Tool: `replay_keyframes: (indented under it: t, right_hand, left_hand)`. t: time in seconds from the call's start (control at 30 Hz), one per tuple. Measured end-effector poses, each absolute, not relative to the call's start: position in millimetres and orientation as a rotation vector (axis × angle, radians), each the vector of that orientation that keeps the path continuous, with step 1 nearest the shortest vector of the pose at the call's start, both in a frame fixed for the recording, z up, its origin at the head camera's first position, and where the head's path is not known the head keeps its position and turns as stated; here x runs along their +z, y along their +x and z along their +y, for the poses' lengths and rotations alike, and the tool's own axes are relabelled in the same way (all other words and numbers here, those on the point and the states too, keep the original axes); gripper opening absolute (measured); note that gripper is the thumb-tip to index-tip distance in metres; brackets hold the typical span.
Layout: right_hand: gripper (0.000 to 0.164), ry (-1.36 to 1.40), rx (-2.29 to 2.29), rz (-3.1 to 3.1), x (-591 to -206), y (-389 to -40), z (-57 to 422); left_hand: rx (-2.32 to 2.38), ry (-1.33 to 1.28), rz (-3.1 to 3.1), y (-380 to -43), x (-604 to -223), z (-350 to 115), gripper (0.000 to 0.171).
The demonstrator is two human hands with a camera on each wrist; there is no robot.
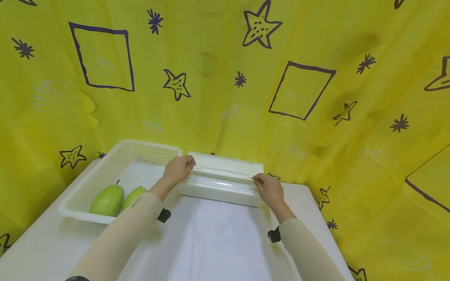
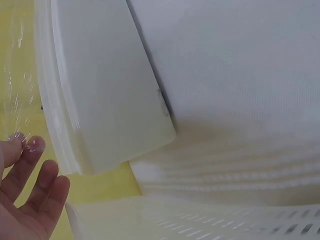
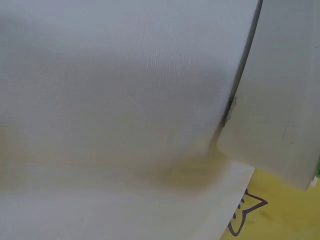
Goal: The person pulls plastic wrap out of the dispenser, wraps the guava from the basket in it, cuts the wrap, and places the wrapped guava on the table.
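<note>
A long white cling film dispenser box [image 1: 219,193] lies at the back of the table with its lid [image 1: 228,161] raised. My left hand [image 1: 178,169] is at its left end. In the left wrist view, thumb and index finger of that left hand [image 2: 32,190] pinch a corner of clear cling film [image 2: 20,95], the other fingers loosely bent. At the box's right end, my right hand [image 1: 270,190] pinches the film's other side between thumb and fingertips. The right wrist view shows the box's end [image 3: 275,120], but no hand.
On the left stands a white perforated plastic basket [image 1: 81,216] holding two green pears, one larger [image 1: 107,200] and one partly behind my left forearm [image 1: 133,195]. A white cloth covers the table [image 1: 225,242]. A yellow patterned curtain [image 1: 211,58] hangs close behind.
</note>
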State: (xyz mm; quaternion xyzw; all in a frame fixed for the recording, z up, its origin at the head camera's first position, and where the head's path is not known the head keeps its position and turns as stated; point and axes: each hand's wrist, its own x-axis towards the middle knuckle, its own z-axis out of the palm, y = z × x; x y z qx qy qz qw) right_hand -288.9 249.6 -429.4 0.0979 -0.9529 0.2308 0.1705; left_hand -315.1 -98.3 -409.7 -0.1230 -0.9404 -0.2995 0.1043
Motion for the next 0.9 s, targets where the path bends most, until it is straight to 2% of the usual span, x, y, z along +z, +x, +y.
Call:
replay_keyframes:
  t: [0.37, 0.73, 0.9]
  right_hand:
    - [0.010, 0.265, 0.675, -2.694, -423, -291, 247]
    - [0.014, 0.259, 0.729, -2.679, -412, -290, 252]
    - [0.014, 0.271, 0.764, -2.670, -408, -291, 254]
  left_hand:
    - [-1.037, -0.387, -2.617, -313, -410, -101, 0.016]
    - [-1.377, -0.315, -2.599, -311, -403, -98, 0.027]
    - [-1.388, -0.312, -2.583, -311, -402, -97, 0.025]
